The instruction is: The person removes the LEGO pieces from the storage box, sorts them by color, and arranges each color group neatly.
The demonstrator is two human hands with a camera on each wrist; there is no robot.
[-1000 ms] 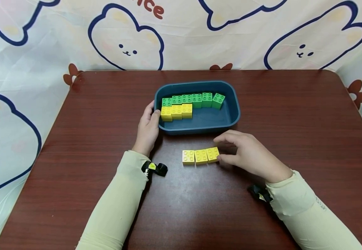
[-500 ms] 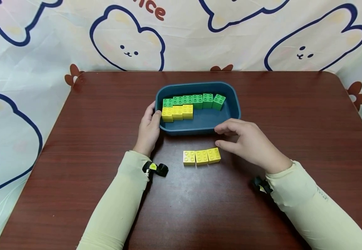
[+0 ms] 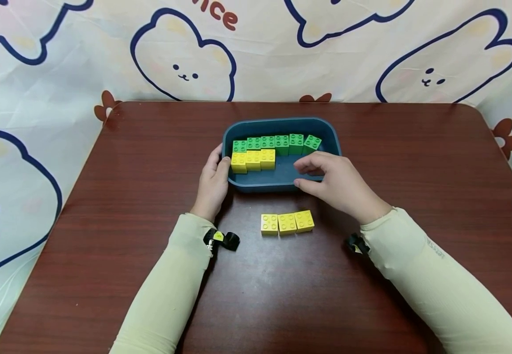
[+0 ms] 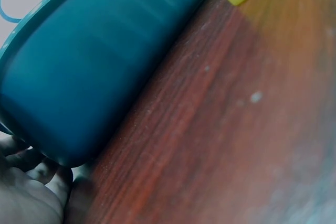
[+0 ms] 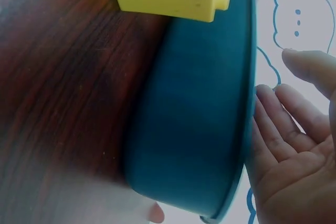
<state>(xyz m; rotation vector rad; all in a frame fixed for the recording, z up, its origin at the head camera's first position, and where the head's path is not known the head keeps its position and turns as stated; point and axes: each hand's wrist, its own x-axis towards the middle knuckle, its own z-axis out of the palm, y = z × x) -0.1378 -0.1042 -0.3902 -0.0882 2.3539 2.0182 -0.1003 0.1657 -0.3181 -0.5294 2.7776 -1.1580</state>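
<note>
My left hand grips the left end of a dark teal plastic bin, thumb at the rim and fingers round the outside. Inside the bin, a row of several green toy bricks runs along the back, the rightmost one tilted. Three yellow toy bricks sit in front of the row's left part. My right hand is over the bin's front right rim, fingers slightly bent, with nothing between thumb and fingers in the right wrist view. Three more yellow bricks lie in a row on the table before the bin.
The brown wooden table reaches back to a printed cloth with cartoon animals. A black wrist camera sits on the left cuff, another wrist camera on the right cuff.
My right hand has left the right end of the yellow brick row on the table and moved forward, up over the bin's front right edge. The left hand keeps its hold on the bin.
</note>
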